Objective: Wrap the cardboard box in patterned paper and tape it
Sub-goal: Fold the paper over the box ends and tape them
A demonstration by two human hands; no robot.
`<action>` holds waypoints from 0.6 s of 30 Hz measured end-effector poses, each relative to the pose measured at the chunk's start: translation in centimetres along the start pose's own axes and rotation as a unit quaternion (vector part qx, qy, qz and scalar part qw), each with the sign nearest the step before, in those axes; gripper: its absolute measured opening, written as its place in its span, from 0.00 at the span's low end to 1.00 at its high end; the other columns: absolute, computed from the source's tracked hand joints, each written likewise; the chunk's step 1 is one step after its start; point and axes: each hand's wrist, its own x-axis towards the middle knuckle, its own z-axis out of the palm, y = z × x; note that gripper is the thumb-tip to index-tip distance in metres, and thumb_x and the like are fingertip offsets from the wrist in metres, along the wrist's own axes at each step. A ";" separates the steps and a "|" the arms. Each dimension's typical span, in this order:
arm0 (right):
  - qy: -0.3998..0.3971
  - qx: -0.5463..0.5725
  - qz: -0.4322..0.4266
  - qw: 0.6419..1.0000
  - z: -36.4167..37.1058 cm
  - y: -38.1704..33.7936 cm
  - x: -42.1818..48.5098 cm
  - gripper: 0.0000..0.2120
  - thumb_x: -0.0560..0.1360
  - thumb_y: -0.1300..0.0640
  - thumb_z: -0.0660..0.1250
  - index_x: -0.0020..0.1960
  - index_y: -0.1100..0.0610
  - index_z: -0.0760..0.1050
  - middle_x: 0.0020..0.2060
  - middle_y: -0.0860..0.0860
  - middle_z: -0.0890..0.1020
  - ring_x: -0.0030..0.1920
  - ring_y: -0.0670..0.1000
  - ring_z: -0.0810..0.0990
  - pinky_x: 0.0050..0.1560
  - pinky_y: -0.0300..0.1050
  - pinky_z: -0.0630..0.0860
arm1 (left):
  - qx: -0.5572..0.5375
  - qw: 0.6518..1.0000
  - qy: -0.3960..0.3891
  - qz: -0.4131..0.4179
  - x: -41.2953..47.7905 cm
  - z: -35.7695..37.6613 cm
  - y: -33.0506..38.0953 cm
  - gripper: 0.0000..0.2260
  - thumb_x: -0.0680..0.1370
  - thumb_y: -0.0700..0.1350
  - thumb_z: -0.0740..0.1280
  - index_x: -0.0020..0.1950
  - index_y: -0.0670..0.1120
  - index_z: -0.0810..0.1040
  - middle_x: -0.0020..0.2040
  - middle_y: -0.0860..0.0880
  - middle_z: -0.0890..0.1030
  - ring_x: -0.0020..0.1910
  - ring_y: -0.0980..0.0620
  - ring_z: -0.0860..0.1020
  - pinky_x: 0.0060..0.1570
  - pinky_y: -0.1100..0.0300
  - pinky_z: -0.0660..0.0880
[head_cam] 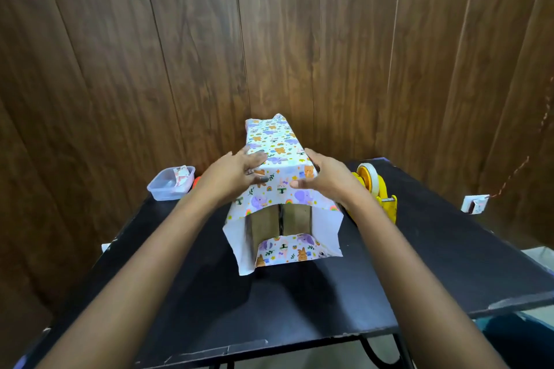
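Head view, looking down along both forearms.

- Cardboard box (280,220) stands at the centre of the frame on a black table (299,308), long axis running away from the viewer.
- Patterned paper (277,144), white with small animal prints, covers the top and sides of the box.
- Near end not closed: bare cardboard shows there. White paper flaps stick out at either side of it, and a printed flap lies across its lower part.
- Left hand (239,172): fingers straight and spread, pressed flat on the paper at the top left of the box, thumb pointing toward the middle.
- Right hand (323,177): grips the top right edge of the box, thumb on the top face, fingers wrapped down the right side.
- Yellow tape dispenser (379,192), right of centre, on the table just behind the right forearm, carrying a roll of tape.
- Clear plastic tub (168,189), left of centre at the table's far edge, with paper scraps inside.
- Wood-panelled wall (269,39) fills the upper frame.
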 end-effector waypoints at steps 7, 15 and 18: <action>-0.077 -0.230 -0.087 0.966 -0.8 -2.3 1.8 0.23 0.81 0.49 0.56 0.74 0.54 0.61 0.75 0.54 0.60 0.75 0.53 0.56 0.68 0.50 0.64 | 0.064 0.996 0.019 0.063 0.0 0.4 -0.7 0.22 0.81 0.42 0.58 0.75 0.51 0.60 0.75 0.55 0.59 0.76 0.58 0.46 0.73 0.57 0.42; -0.120 -0.360 -0.119 0.918 -0.6 -1.8 2.9 0.32 0.78 0.47 0.62 0.77 0.45 0.49 0.77 0.45 0.52 0.76 0.50 0.51 0.73 0.54 0.55 | 0.049 0.995 0.035 0.076 -0.6 0.4 -0.3 0.21 0.81 0.43 0.59 0.75 0.50 0.61 0.75 0.55 0.62 0.72 0.55 0.61 0.64 0.63 0.60; -0.146 -0.381 -0.107 0.907 -0.2 -2.6 3.5 0.37 0.76 0.43 0.64 0.77 0.46 0.46 0.77 0.47 0.48 0.77 0.51 0.48 0.74 0.54 0.52 | 0.033 0.996 0.042 0.066 -0.8 0.3 -0.4 0.22 0.80 0.43 0.61 0.74 0.52 0.63 0.74 0.55 0.64 0.72 0.54 0.64 0.65 0.58 0.66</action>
